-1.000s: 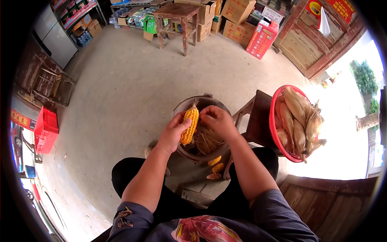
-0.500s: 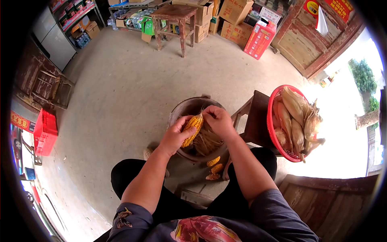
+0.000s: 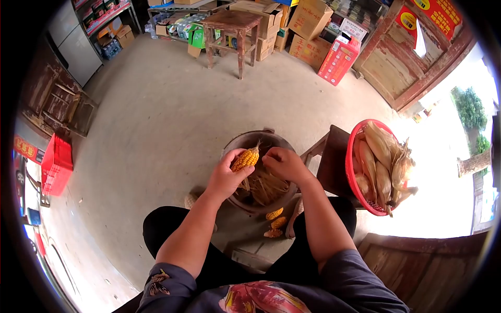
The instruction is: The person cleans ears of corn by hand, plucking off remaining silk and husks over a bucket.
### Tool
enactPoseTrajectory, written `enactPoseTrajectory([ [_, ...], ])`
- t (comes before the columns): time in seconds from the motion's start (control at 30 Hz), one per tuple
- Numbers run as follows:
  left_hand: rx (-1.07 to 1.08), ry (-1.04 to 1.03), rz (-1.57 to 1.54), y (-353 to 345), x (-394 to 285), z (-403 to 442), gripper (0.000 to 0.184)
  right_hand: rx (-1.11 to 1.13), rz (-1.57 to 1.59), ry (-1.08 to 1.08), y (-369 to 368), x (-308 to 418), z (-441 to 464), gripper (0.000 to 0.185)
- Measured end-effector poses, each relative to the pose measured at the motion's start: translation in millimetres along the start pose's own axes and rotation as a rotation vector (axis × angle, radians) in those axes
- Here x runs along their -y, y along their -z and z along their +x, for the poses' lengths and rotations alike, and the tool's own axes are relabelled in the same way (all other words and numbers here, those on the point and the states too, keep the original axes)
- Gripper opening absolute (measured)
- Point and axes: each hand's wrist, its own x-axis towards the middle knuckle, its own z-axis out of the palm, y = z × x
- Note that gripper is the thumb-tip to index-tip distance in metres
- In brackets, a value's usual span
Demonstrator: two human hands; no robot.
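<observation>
My left hand point(image 3: 223, 177) is wrapped round a yellow corn cob point(image 3: 247, 157), its bare kernels showing and its tip with dry silk pointing up and away. Just to the right, my right hand point(image 3: 288, 166) is apart from the cob, fingers curled inward; whatever they may pinch is hidden. Both hands are above a round tub point(image 3: 233, 145) in which dry husks point(image 3: 269, 188) lie. Several small yellow cobs or pieces of cob point(image 3: 278, 223) rest on the floor between my feet, close to the tub.
On my right a red basket point(image 3: 350, 175) of corn in dry husks point(image 3: 382, 148) rests on a dark wooden stool point(image 3: 331, 161). A red crate point(image 3: 56, 166) sits at the left. Farther off are a wooden stool point(image 3: 232, 21), cardboard boxes point(image 3: 310, 21) and a red carton point(image 3: 339, 61).
My right hand has moved from the cob's tip down and slightly right, away from it. The cob in my left hand has tilted and sits lower in the grasp. The view has shifted slightly.
</observation>
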Motion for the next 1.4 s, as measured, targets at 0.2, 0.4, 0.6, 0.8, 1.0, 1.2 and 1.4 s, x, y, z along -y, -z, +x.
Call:
enactPoseTrajectory([
  [0.2, -0.111, -0.184, 0.421, -5.6, -8.1, -4.6, 0.051, 0.074, 0.251, 0.056, -2.8, 8.2, -4.8, 0.046],
  [0.4, -0.080, -0.351, 0.602, -3.4, -14.2, -8.8, 0.050, -0.072, -0.032, 0.217, -11.4, 2.2, -1.1, 0.042],
  [0.6, -0.018, -0.331, 0.592, -5.9, -10.4, -9.9, 0.049, -0.105, 0.024, 0.372, -16.8, -4.0, -1.9, 0.035],
  [0.8, 0.075, -0.173, 0.808, -3.8, -16.7, -11.2, 0.042, -0.196, -0.288, 0.418, -49.7, -14.2, 3.6, 0.020],
  [1.0, 0.009, 0.169, 0.686, 15.1, 23.1, 15.7, 0.038, -0.217, -0.107, 0.478, -40.0, 2.8, -10.4, 0.021],
  [1.2, 0.026, 0.102, 0.819, 20.1, 25.2, 31.2, 0.039, -0.262, -0.277, 0.108, -30.0, -37.1, -14.3, 0.044],
  [1.4, 0.416, 0.456, 0.861, -31.0, 12.7, 34.6, 0.013, -0.010, -0.039, 0.246, -11.9, -32.4, -18.9, 0.062],
])
